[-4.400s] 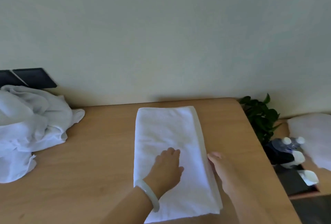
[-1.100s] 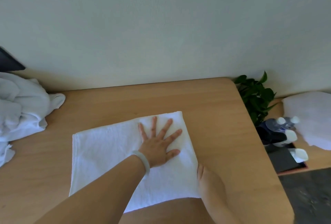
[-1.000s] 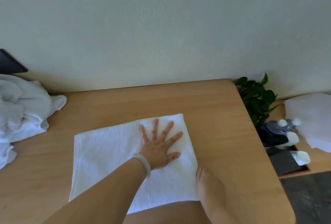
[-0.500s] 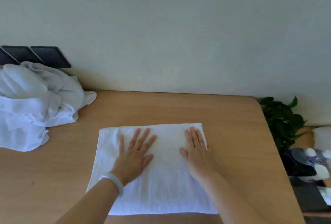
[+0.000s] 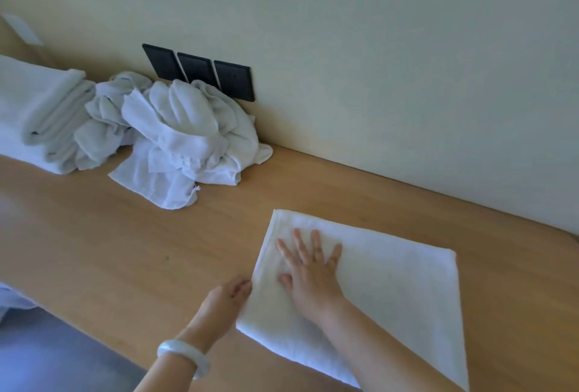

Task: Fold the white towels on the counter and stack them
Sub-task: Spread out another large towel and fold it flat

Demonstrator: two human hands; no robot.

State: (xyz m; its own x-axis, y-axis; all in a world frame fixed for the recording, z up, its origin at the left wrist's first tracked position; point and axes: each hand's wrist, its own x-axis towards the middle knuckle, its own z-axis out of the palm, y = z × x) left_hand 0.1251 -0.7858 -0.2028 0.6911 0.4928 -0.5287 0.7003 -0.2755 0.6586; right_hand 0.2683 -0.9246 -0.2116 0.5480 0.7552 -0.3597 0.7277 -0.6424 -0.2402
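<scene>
We are pressing our right hand (image 5: 310, 272), fingers spread flat, on the towel (image 5: 391, 291). Our left hand (image 5: 225, 300), fingers curled, is pinching its left edge. The pile (image 5: 188, 134) is lying well apart across the counter (image 5: 125, 250).

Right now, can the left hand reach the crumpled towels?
Probably yes: only bare counter lies between the left hand and the crumpled towels, once it lets go of the folded towel.
</scene>
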